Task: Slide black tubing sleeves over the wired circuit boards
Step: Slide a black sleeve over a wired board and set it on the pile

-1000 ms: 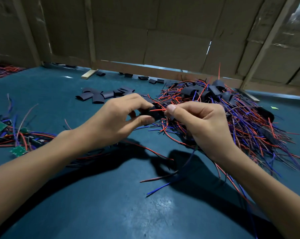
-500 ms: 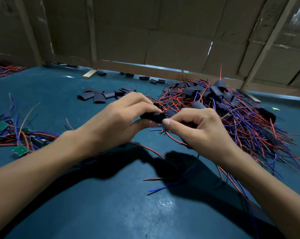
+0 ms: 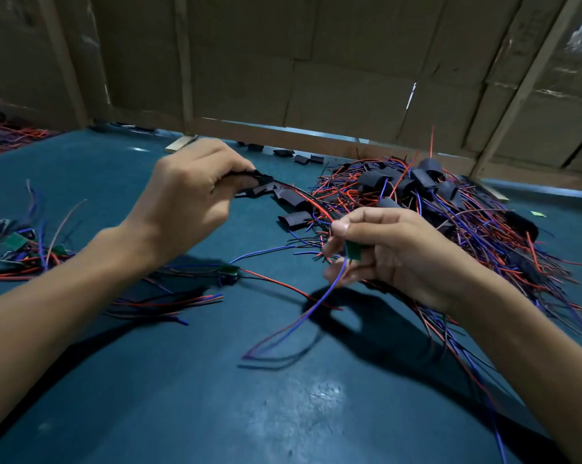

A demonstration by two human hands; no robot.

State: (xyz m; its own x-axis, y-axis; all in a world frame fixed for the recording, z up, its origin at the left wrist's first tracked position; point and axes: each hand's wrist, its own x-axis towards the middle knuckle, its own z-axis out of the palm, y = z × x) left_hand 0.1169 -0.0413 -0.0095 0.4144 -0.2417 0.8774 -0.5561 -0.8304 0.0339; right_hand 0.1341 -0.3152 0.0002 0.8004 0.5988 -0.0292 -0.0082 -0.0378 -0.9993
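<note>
My left hand (image 3: 189, 199) is raised over the blue table (image 3: 215, 396) and pinches a black tubing sleeve (image 3: 254, 182). Red and black wires (image 3: 311, 204) run from the sleeve to my right hand (image 3: 393, 252). That hand grips a small green circuit board (image 3: 353, 251) between thumb and fingers. Blue and red wires (image 3: 303, 316) hang from it to the table. Another wired board (image 3: 229, 274) lies flat between my forearms.
A big heap of sleeved boards with red and blue wires (image 3: 450, 222) fills the right side. Loose black sleeves (image 3: 296, 219) lie near it. Bare wired boards (image 3: 18, 244) sit at the left. A cardboard wall (image 3: 316, 78) closes the back, with a wood offcut (image 3: 180, 144) at its foot.
My hands were together in the middle on the sleeve. They have pulled apart: the left went up and left with the sleeve, the right came down and right with the board showing.
</note>
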